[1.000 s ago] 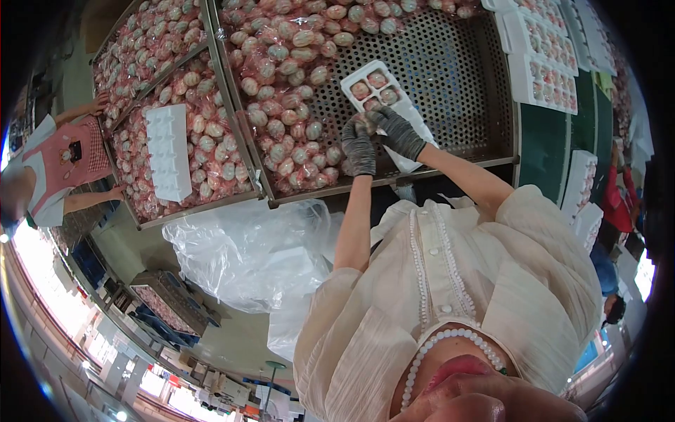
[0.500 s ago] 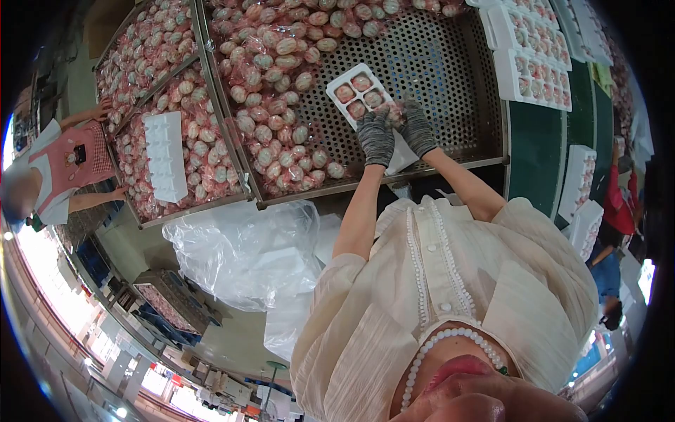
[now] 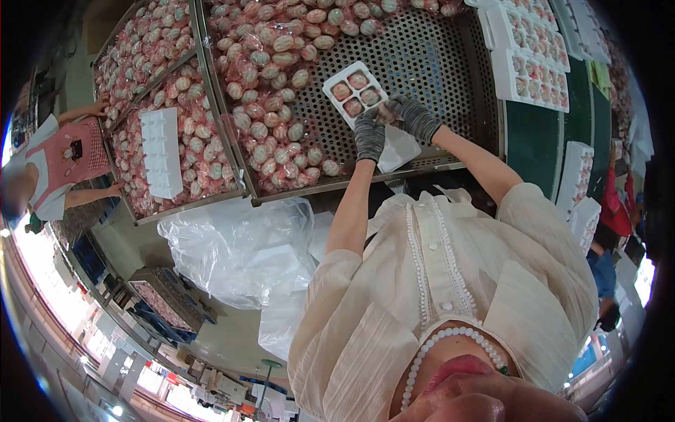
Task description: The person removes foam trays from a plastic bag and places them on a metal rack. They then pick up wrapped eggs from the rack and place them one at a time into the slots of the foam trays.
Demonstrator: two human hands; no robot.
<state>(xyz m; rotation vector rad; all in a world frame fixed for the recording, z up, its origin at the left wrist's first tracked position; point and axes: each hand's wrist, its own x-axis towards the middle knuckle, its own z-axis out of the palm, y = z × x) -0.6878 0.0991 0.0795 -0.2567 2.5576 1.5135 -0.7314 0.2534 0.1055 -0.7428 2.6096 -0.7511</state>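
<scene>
A white plastic egg tray [image 3: 356, 89] lies tilted over the perforated metal table, with wrapped eggs [image 3: 341, 91] showing in its compartments. My left hand [image 3: 370, 135], in a grey striped glove, grips the tray's near end. On the right, my right hand [image 3: 418, 118], gloved alike, has its fingertips closed round a wrapped egg [image 3: 384, 114] at the tray's near end, partly hidden between the hands. The tray's white near part [image 3: 399, 150] shows below my hands.
Wrapped eggs [image 3: 271, 133] with red print are heaped on the left of the metal table [image 3: 436, 53]. Filled white trays [image 3: 538, 77] stand on a green surface at right. An upturned white tray [image 3: 162, 153] lies on eggs in another bin, where a co-worker [image 3: 67, 162] stands.
The tray and my left hand have shifted slightly left. My right hand has drawn a little up and left, its fingers now more bent towards the tray.
</scene>
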